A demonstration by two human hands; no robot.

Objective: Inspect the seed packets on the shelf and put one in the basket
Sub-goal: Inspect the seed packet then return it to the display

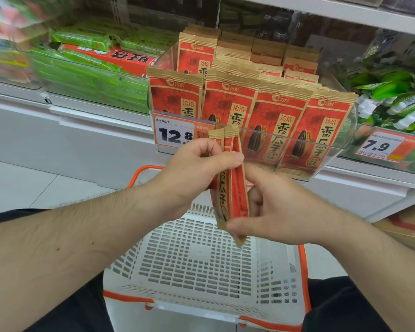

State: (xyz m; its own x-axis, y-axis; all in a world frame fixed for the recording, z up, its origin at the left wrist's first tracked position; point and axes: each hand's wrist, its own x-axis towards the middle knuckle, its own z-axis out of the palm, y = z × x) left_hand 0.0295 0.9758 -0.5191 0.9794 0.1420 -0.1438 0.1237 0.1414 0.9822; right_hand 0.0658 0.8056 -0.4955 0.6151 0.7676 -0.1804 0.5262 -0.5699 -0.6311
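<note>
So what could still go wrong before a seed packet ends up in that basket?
The hands seem to hold two packets pressed together, the left hand pinching near the top, the right hand near the bottom; both might go in instead of one. Held edge-on above the white basket, one could slip early. The clear bin of packets stands close, so a careless reach might tip others.

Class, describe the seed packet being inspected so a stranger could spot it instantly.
Start at the white basket below the shelf. Above it, the left hand and right hand grip one seed packet. Unlike the binned packets, it is turned edge-on.
</note>
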